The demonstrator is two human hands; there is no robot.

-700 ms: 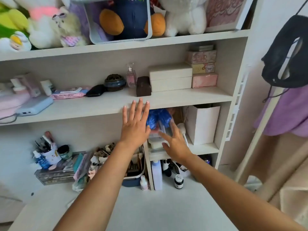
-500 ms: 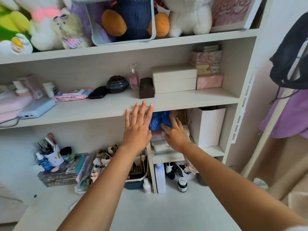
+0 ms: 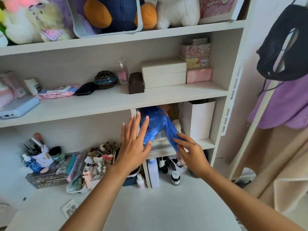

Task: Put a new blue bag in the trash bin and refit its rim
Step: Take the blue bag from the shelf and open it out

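A bundle of blue plastic bags (image 3: 156,125) sits in a small shelf compartment under the middle shelf. A strip of blue bag stretches down and to the right from the bundle into my right hand (image 3: 190,152), whose fingers pinch its end. My left hand (image 3: 133,145) is raised flat with fingers spread, its fingertips resting against the left side of the blue bundle. No trash bin is in view.
A white paper bag (image 3: 196,120) stands right of the bundle. Small boxes (image 3: 164,73) and bottles line the middle shelf (image 3: 103,104). Cosmetics and brushes (image 3: 101,157) crowd the desk's back; bottles (image 3: 175,178) stand below the compartment. Clothes (image 3: 283,104) hang at the right.
My right hand has taken hold of a blue bag and pulled it down and right out of the bundle. My left hand stays spread against the bundle.
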